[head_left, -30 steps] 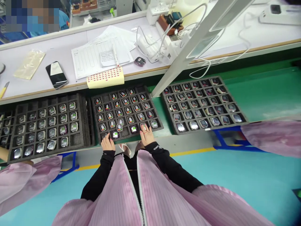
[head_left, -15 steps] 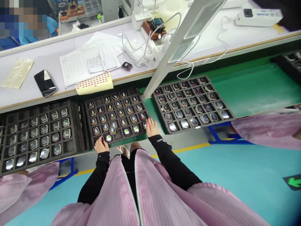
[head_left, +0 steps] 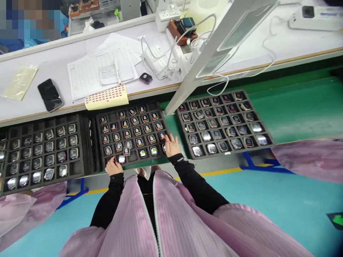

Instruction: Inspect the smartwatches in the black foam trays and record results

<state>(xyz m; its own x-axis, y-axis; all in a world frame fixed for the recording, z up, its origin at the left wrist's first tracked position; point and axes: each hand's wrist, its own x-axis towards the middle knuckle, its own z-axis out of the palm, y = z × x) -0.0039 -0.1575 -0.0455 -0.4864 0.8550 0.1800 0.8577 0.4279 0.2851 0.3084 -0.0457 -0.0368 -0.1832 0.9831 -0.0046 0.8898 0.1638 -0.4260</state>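
Observation:
In the middle lies a dark foam tray (head_left: 158, 107) whose compartments hold several smartwatches (head_left: 137, 131), most with lit screens. My left hand (head_left: 114, 167) rests at its near left corner, fingers stretched out and touching the edge. Beside those fingertips is a watch (head_left: 121, 159) with a pale, shiny screen. One watch (head_left: 126, 151) sits out of line, lapping over a divider. On the tray's near right edge lies my right hand (head_left: 173, 145), fingers spread, partly covering a watch (head_left: 164, 147) in the corner compartment. Neither hand has a watch in its grasp.
Similar watch trays stand left (head_left: 80, 142) and right (head_left: 187, 151) on the green belt (head_left: 294, 107). A slanted metal post (head_left: 187, 80) rises between the middle and right trays. Behind, a shelf carries a phone (head_left: 50, 95), papers (head_left: 88, 76) and cabled chargers (head_left: 158, 62). Pink sleeves show at both sides.
The view has shifted slightly, so the right tray and post appear farther right. The watch by my left fingertips showed green and white before and looks pale now. Both hands stay at the tray's edges.

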